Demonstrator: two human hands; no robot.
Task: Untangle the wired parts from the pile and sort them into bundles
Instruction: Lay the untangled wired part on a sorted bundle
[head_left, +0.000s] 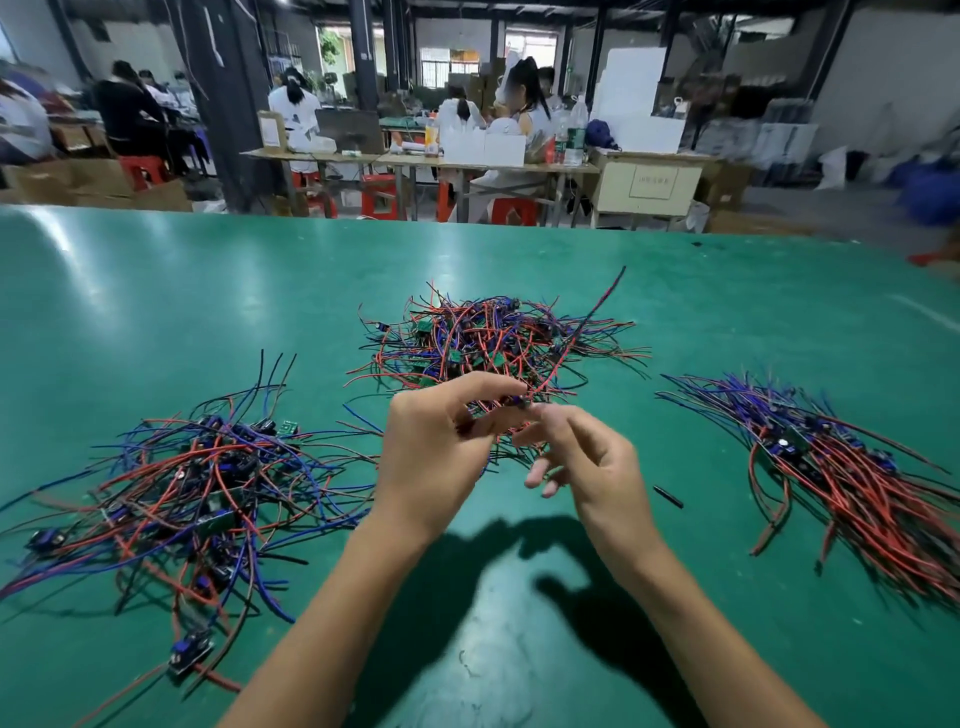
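Three heaps of red, blue, black wired parts (488, 338), left hand (441, 452) fingers pinching one, right hand (582, 457) fingers loosely spread

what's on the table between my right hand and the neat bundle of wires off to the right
In the head view, one small black stick-like piece lies on the green table between the right hand and the combed bundle; otherwise that stretch is bare.

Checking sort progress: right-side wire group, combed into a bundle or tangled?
Combed. The right bundle has its red and blue wires running roughly parallel, fanned out on the green table.
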